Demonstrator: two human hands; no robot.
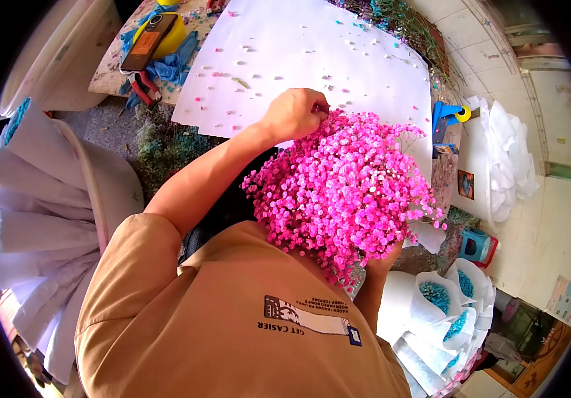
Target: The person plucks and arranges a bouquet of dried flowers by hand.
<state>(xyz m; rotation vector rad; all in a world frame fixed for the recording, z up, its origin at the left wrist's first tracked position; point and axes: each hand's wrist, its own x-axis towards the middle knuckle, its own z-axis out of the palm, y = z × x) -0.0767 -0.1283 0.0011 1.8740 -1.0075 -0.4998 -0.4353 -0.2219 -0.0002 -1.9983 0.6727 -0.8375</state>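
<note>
Where the table reaches out in front of us, we see a broad white sheet of paper lying on it, dotted with loose pink, white and blue bits. Next in size comes our bunch of pink flowers, held between our body and the sheet, its upper part overlapping the paper's near edge in our view. We see a dense, rounded, uneven mass of vivid magenta, paler in the brightest patches, with a few thin green stems showing at its upper right and small sprays straggling out at the right side. Our left hand is at the bunch's upper left edge, fingers curled inward and close together; we cannot tell whether their tips pinch anything. Our right hand is under the lower right side, its fingers hidden by blossoms, so we cannot tell their state. Smallest are the tiny, ruffled, tightly crowded blossoms.
</note>
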